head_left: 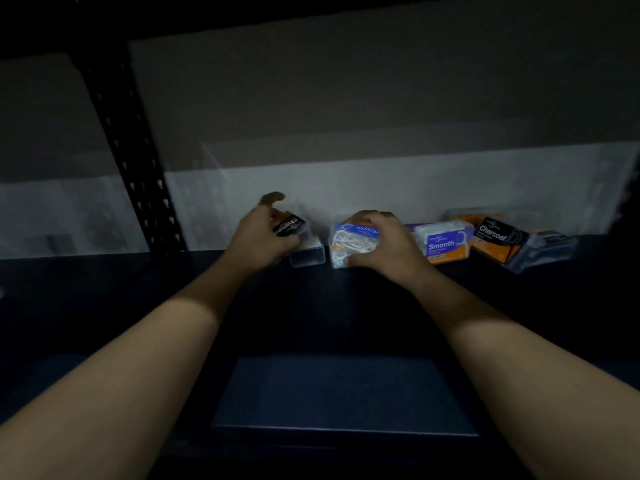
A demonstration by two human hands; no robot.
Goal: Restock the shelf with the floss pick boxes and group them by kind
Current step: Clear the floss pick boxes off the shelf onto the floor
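Several clear floss pick boxes stand in a row at the back of the dark shelf [173, 278]. My left hand [263, 237] grips a black-labelled Charcoal box [306, 251] at the row's left end; one finger sticks up. My right hand [384, 244] curls over a blue-labelled Round box [349, 242] with white picks, its label upside down. To its right stand a blue Smooth box [445, 244] and a tilted black Charcoal box [498, 242], which leans on a clear box of dark picks [547, 249].
A black perforated upright post [138, 161] rises at the left of the shelf. A pale wall [381, 188] backs the row. The shelf above casts deep shadow. A dark blue flat-topped box or bin [343, 393] lies below the front edge, between my forearms.
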